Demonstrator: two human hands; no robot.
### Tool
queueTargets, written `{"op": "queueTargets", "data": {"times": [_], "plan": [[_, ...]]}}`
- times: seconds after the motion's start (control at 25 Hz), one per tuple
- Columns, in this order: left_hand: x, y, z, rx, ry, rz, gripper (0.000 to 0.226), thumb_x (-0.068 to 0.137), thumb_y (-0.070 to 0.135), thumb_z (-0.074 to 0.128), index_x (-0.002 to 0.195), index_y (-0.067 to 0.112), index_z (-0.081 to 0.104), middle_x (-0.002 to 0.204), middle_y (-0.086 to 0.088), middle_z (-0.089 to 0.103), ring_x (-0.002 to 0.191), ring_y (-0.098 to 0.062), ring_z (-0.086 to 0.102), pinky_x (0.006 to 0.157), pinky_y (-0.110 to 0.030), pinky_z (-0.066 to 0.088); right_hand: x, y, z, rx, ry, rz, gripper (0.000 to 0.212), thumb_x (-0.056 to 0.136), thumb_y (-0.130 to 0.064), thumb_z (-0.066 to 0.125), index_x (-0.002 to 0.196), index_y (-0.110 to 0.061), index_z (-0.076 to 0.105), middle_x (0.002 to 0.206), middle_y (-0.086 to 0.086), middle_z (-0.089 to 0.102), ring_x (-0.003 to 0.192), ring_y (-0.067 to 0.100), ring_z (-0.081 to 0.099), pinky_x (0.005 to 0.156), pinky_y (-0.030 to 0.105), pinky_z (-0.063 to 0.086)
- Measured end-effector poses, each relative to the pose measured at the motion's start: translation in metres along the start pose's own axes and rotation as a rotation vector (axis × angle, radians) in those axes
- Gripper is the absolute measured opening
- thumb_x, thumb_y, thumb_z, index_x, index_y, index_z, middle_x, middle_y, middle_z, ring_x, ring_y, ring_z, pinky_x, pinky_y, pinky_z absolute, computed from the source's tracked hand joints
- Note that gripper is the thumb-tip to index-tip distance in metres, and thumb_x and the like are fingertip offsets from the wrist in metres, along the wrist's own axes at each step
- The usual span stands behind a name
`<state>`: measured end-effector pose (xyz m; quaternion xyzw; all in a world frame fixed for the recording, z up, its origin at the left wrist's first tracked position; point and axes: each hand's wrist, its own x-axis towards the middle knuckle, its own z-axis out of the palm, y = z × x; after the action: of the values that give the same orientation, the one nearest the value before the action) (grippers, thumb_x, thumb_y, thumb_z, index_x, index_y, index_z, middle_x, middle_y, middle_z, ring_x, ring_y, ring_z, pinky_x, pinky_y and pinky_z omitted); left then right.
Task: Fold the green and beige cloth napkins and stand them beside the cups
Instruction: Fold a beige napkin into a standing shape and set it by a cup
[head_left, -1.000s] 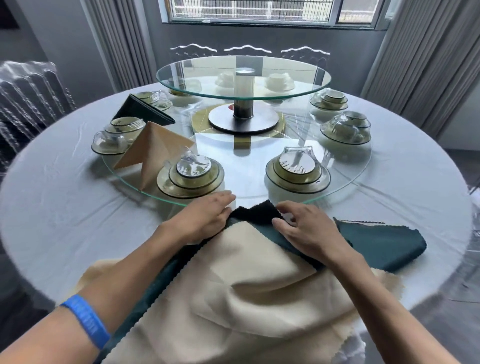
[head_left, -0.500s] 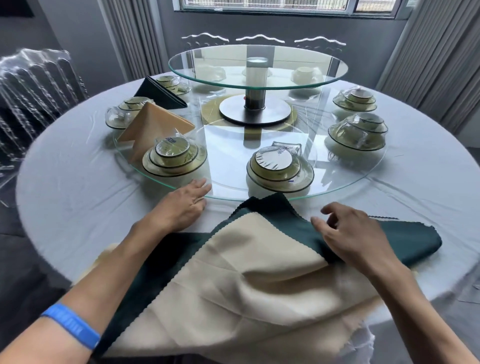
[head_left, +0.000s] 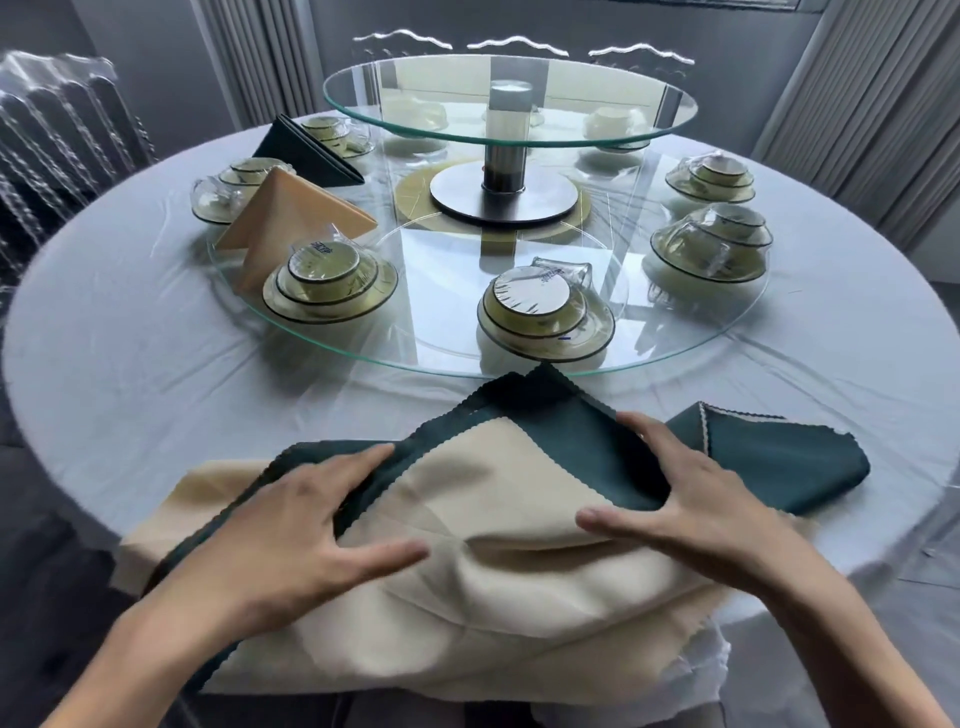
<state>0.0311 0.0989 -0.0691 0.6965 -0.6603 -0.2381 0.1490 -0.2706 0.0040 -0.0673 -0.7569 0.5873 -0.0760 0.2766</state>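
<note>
A loose pile of napkins lies at the table's near edge: a beige napkin (head_left: 483, 561) on top, a dark green napkin (head_left: 576, 431) under it with a corner pointing toward the glass turntable. My left hand (head_left: 291, 525) rests on the pile's left side, fingers spread over the green edge and thumb on the beige cloth. My right hand (head_left: 685, 499) lies on the right side, fingers spread, thumb on the beige fold. A folded beige napkin (head_left: 291, 218) and a folded green napkin (head_left: 301, 150) stand on the turntable beside wrapped cups (head_left: 324, 265) at the left.
The glass turntable (head_left: 452, 358) carries several wrapped cup-and-plate sets, one (head_left: 540, 306) just beyond the pile. A raised glass tier (head_left: 509, 98) stands on a metal post in the middle. A plastic-covered chair (head_left: 57, 130) is at the far left. More green cloth (head_left: 779, 462) lies to the right.
Both hands drew back from the pile's far corner onto the cloth: the left moved from the bare table onto the left edge, the right settled on the right side. The view moved closer.
</note>
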Motion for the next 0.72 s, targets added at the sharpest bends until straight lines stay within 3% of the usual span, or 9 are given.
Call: {"op": "queueTargets", "data": {"times": [0.08, 0.2, 0.28, 0.36, 0.44, 0.52, 0.6, 0.72], "plan": [[-0.006, -0.011, 0.011, 0.058, -0.023, -0.037, 0.120, 0.040, 0.097, 0.046, 0.147, 0.052, 0.018, 0.124, 0.040, 0.035, 0.115, 0.007, 0.036, 0.098, -0.015, 0.033, 0.000, -0.001, 0.010, -0.071, 0.023, -0.110, 0.107, 0.062, -0.067, 0.076, 0.146, -0.049, 0.014, 0.142, -0.016, 0.046, 0.124, 0.015, 0.047, 0.103, 0.036, 0.036], [-0.002, -0.018, 0.028, 0.139, 0.108, -0.167, 0.129, 0.041, 0.092, 0.038, 0.155, 0.040, 0.008, 0.132, 0.021, 0.034, 0.124, -0.008, 0.034, 0.105, -0.032, 0.034, -0.004, -0.004, 0.027, 0.009, 0.101, -0.160, 0.112, 0.062, -0.060, 0.078, 0.146, -0.053, 0.005, 0.138, -0.013, 0.053, 0.117, 0.020, 0.055, 0.095, 0.038, 0.044], [-0.002, -0.017, 0.032, 0.186, 0.131, -0.176, 0.131, 0.041, 0.095, 0.033, 0.155, 0.036, 0.012, 0.135, 0.020, 0.032, 0.129, -0.009, 0.030, 0.106, -0.033, 0.032, -0.008, -0.001, 0.036, 0.007, 0.161, -0.142, 0.108, 0.065, -0.057, 0.076, 0.147, -0.052, 0.006, 0.110, -0.004, 0.067, 0.097, 0.023, 0.060, 0.084, 0.039, 0.047], [-0.002, -0.019, 0.031, 0.137, 0.118, -0.168, 0.128, 0.042, 0.095, 0.044, 0.153, 0.036, 0.023, 0.129, 0.020, 0.040, 0.124, -0.009, 0.040, 0.099, -0.030, 0.036, -0.010, 0.000, 0.040, 0.019, 0.198, -0.155, 0.098, 0.069, -0.052, 0.074, 0.146, -0.053, 0.013, 0.087, -0.004, 0.066, 0.083, 0.020, 0.059, 0.078, 0.040, 0.048], [0.000, -0.022, 0.027, 0.002, 0.082, -0.183, 0.099, 0.050, 0.083, 0.069, 0.137, 0.041, 0.044, 0.117, 0.023, 0.056, 0.112, -0.006, 0.056, 0.089, -0.028, 0.043, -0.014, -0.001, 0.043, 0.047, 0.233, -0.219, 0.080, 0.073, -0.042, 0.075, 0.137, -0.054, 0.029, 0.081, -0.008, 0.065, 0.076, 0.014, 0.059, 0.073, 0.039, 0.049], [0.001, -0.021, 0.026, -0.103, 0.042, -0.142, 0.055, 0.059, 0.068, 0.076, 0.099, 0.034, 0.061, 0.082, 0.020, 0.065, 0.080, -0.001, 0.061, 0.076, -0.032, 0.048, -0.021, -0.001, 0.042, 0.058, 0.296, -0.277, 0.062, 0.074, -0.029, 0.077, 0.124, -0.048, 0.044, 0.086, -0.019, 0.066, 0.075, 0.009, 0.059, 0.071, 0.036, 0.049], [0.002, -0.018, 0.023, -0.189, 0.027, -0.047, 0.050, 0.066, 0.063, 0.067, 0.078, 0.016, 0.055, 0.063, 0.002, 0.054, 0.060, -0.005, 0.050, 0.063, -0.037, 0.043, -0.029, 0.000, 0.037, 0.084, 0.369, -0.329, 0.044, 0.077, -0.019, 0.078, 0.108, -0.039, 0.056, 0.088, -0.022, 0.065, 0.074, 0.007, 0.060, 0.068, 0.031, 0.047], [0.008, -0.004, 0.005, -0.353, 0.095, 0.092, 0.041, 0.078, 0.051, 0.067, 0.077, 0.012, 0.055, 0.063, -0.004, 0.048, 0.059, -0.006, 0.044, 0.057, -0.031, 0.035, -0.034, -0.005, 0.012, 0.237, 0.451, -0.357, 0.029, 0.081, -0.008, 0.075, 0.093, -0.032, 0.064, 0.086, -0.011, 0.068, 0.074, 0.012, 0.063, 0.066, 0.029, 0.047]]}}
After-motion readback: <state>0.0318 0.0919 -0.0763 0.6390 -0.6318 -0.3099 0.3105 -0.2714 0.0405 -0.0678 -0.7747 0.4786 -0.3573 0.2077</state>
